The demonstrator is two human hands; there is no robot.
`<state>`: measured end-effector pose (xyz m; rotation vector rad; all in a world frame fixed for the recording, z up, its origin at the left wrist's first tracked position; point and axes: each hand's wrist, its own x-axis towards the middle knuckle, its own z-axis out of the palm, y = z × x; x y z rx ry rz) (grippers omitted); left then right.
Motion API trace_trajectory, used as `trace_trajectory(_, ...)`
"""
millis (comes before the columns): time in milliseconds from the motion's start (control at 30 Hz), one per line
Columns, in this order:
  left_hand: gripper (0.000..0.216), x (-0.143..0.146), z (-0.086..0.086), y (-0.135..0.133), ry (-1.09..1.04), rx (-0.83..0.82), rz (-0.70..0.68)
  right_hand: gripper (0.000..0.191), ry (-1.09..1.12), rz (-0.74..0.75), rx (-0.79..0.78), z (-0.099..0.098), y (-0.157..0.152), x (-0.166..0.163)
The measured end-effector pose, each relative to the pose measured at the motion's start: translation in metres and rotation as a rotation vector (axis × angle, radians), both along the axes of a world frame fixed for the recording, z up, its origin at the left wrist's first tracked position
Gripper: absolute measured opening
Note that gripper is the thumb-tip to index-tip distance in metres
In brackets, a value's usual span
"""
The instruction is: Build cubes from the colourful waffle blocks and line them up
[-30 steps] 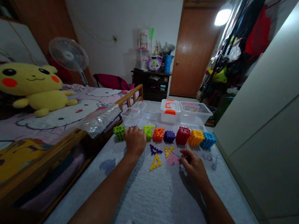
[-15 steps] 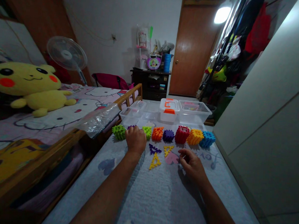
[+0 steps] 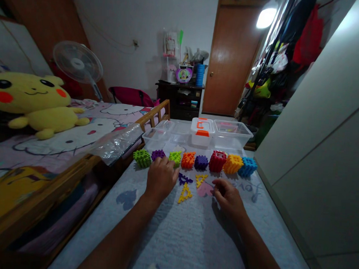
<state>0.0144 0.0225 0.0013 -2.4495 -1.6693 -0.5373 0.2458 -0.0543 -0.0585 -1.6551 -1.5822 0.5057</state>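
Observation:
My left hand (image 3: 162, 179) is just in front of the block row, its fingers loosely bent and thumb apart, with nothing visible in it. Its fingertips are close to a purple block (image 3: 158, 154) and a light green block (image 3: 175, 157), partly covering both. A purple triangle piece (image 3: 185, 179) lies by its thumb. Two yellow triangle pieces, one farther back (image 3: 200, 181) and one nearer (image 3: 184, 193), lie between my hands. Over the cloth, my right hand (image 3: 228, 197) hovers with curled fingers, thumb and forefinger apart, holding nothing visible.
The row also holds a green block (image 3: 142, 158), an orange block (image 3: 188, 160), a dark purple block (image 3: 201, 163), a red block (image 3: 217, 161), a yellow-orange block (image 3: 233, 165) and a blue block (image 3: 248, 167). Behind stand clear plastic boxes (image 3: 232, 139). A wooden bed rail (image 3: 153, 116) borders the left.
My left hand has drawn back from the purple block toward me and slightly right, so that block shows more. My right hand has hardly moved.

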Motion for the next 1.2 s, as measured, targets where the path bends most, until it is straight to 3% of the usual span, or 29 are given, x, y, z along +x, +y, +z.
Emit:
trace_trajectory(133,0.017,-0.005,-0.012,-0.018,-0.066,-0.291,-0.186,0.02,-0.154,0.032,0.074,-0.001,0.001,-0.006)
trace_trajectory(300,0.02,-0.008,-0.033,-0.028,-0.085,-0.451,-0.216,0.03,-0.373,0.147,0.134,-0.01,0.004,-0.022)
trace_trajectory(467,0.017,-0.005,-0.046,-0.033,-0.11,-0.429,-0.207,0.034,-0.462,0.171,0.086,-0.019,0.009,-0.035)
trace_trajectory(733,0.003,-0.006,-0.057,-0.03,-0.199,-0.419,-0.272,0.039,-0.46,0.123,0.063,-0.01,0.008,-0.024)
trace_trajectory(933,0.01,-0.009,-0.054,-0.026,-0.323,-0.442,-0.318,0.038,-0.478,0.103,0.039,-0.014,0.008,-0.01)
trace_trajectory(1200,0.016,-0.012,-0.055,-0.023,-0.305,-0.269,-0.352,0.027,-0.424,0.115,-0.039,-0.012,0.007,-0.008)
